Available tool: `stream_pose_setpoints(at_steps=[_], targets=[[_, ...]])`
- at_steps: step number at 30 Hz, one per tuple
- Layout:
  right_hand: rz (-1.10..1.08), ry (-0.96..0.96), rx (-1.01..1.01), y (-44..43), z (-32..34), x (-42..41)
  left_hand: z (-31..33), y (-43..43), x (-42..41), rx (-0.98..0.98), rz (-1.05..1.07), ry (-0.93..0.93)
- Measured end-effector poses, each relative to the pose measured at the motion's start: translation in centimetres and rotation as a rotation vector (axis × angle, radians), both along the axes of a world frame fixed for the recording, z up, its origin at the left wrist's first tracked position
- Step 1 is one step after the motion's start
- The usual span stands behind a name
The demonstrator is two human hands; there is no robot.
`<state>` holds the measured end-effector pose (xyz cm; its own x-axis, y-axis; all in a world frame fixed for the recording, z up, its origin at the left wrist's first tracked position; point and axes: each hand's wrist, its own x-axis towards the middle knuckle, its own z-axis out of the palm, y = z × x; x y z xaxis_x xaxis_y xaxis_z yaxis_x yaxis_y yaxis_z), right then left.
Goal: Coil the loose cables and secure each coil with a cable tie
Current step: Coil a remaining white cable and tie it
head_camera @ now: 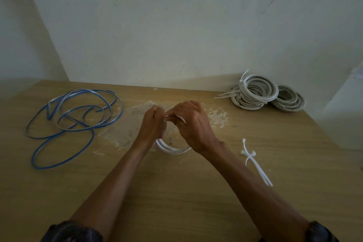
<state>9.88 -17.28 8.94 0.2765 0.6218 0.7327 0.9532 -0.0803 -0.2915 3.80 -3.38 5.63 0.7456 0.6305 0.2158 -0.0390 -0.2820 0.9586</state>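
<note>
The left hand [153,124] and the right hand [191,126] meet with curled fingers, both gripping the far side of the white cable coil [170,148] in the middle of the desk [176,192]. A loose blue cable [74,120] lies at the left, tied grey coils [255,93] at the far right, and spare cable ties [254,160] just beside the right forearm.
</note>
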Motion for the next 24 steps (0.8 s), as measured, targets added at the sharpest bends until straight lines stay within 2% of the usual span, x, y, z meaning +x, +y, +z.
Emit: stream_pose_setpoints(at_steps=[3, 6, 12, 17, 21, 24], targets=[[0.05, 0.138, 0.125, -0.1, 0.9, 0.2, 0.4, -0.7, 0.1, 0.14, 0.028, -0.004], [0.03, 0.296, 0.184, -0.4, 2.0, 0.9, 1.7, -2.1, -0.7, 0.253, -0.055, -0.038], [-0.063, 0.287, 0.122, -1.3, 2.1, 2.0, 2.6, -3.7, -1.7, 0.375, -0.24, -0.02], [-0.122, 0.298, 0.119, -1.1, 2.2, 2.6, 2.1, -3.7, -1.3, 0.435, -0.198, -0.06], [-0.109, 0.221, 0.111, -1.0, 1.6, 2.8, 2.0, -3.6, -1.4, 0.397, -0.195, -0.051], [-0.083, 0.205, 0.01, -1.4, 1.3, 3.8, 1.7, -3.1, -1.6, 0.286, -0.17, -0.098]])
